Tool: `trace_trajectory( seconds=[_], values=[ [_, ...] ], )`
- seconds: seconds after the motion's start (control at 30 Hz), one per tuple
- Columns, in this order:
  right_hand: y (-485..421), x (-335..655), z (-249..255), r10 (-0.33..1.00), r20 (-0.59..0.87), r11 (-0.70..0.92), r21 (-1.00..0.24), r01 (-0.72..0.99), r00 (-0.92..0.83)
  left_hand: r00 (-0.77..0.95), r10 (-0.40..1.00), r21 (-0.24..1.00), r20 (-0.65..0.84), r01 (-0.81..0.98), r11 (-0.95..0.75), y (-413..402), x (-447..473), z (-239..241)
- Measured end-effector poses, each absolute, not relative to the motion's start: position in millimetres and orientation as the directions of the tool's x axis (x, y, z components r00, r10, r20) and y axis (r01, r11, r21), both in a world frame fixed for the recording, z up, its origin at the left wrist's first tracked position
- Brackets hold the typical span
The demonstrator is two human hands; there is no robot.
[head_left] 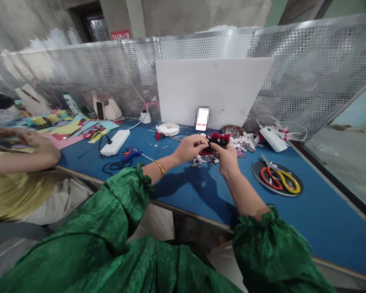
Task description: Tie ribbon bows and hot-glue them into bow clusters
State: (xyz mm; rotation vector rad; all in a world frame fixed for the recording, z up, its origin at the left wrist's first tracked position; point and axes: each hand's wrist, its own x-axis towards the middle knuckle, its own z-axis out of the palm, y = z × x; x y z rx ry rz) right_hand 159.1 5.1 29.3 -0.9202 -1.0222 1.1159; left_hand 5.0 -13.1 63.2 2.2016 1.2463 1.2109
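A small frilly piece of black and red fabric [220, 139] is held up above the blue table. My right hand [227, 158] is closed on it, the thumb pressed on its black part. From the other side my left hand [189, 149] meets it with fingers pinched together at its left edge. Whether a thin thread or strip lies in that pinch is too small to see. Beneath and behind the hands lies a loose pile of white, grey and red ribbon pieces [242, 141], partly hidden by them.
Red-and-yellow scissors [279, 179] lie on a dark round plate [258, 173] at right. A phone [202, 119] leans on a white board [212, 87]. A ribbon spool [168, 129], glue gun [131, 153] and power strip [115, 142] lie left. Another person's arm [33, 150] rests at far left.
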Motion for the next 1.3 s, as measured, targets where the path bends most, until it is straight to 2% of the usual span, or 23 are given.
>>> trace_trajectory(
  seconds=[0.07,0.13,0.23,0.3,0.4,0.6,0.77,0.87,0.93,1.0,1.03,1.1,1.17,1.3],
  values=[
    [9,165,32,0.951,0.199,0.253,-0.941,-0.225,0.237,0.139,0.86,0.684,0.491,0.55,-0.479,3,-13,70],
    [15,170,33,0.899,0.23,0.315,-0.931,-0.186,0.374,-0.062,0.895,0.675,0.441,0.681,-0.285,25,-41,76],
    [22,174,30,0.822,0.261,0.386,-0.909,-0.158,0.507,-0.319,0.831,0.475,0.456,0.877,0.076,58,-92,80],
    [25,174,26,0.822,0.253,0.383,-0.909,-0.166,0.51,-0.389,0.845,0.308,0.368,0.908,0.284,75,-120,75],
    [25,172,22,0.851,0.208,0.327,-0.929,-0.175,0.482,-0.418,0.867,0.249,0.272,0.9,0.356,91,-142,59],
    [19,167,20,0.882,0.216,0.292,-0.948,-0.126,0.418,-0.422,0.893,0.228,0.156,0.895,0.383,99,-142,24],
    [17,165,19,0.882,0.265,0.295,-0.955,-0.019,0.391,-0.453,0.877,0.287,0.161,0.871,0.398,95,-142,30],
    [21,167,17,0.876,0.286,0.302,-0.953,0.02,0.388,-0.411,0.883,0.358,0.227,0.878,0.317,82,-122,42],
    [24,170,16,0.856,0.315,0.312,-0.947,0.076,0.41,-0.326,0.897,0.43,0.297,0.885,0.18,62,-94,46],
    [25,172,15,0.827,0.359,0.319,-0.933,0.165,0.432,-0.194,0.886,0.627,0.421,0.768,-0.13,35,-58,45],
    [24,172,15,0.815,0.381,0.317,-0.924,0.214,0.438,-0.142,0.878,0.683,0.457,0.688,-0.244,20,-39,42],
    [20,170,17,0.804,0.416,0.313,-0.903,0.293,0.424,-0.096,0.87,0.746,0.483,0.566,-0.352,-3,-5,35],
    [14,165,18,0.813,0.453,0.329,-0.875,0.355,0.366,-0.089,0.894,0.818,0.438,0.453,-0.356,-17,18,28],
    [1,152,16,0.841,0.508,0.353,-0.775,0.524,0.184,-0.048,0.974,0.967,0.223,0.136,-0.215,-18,27,17]
  ],
)
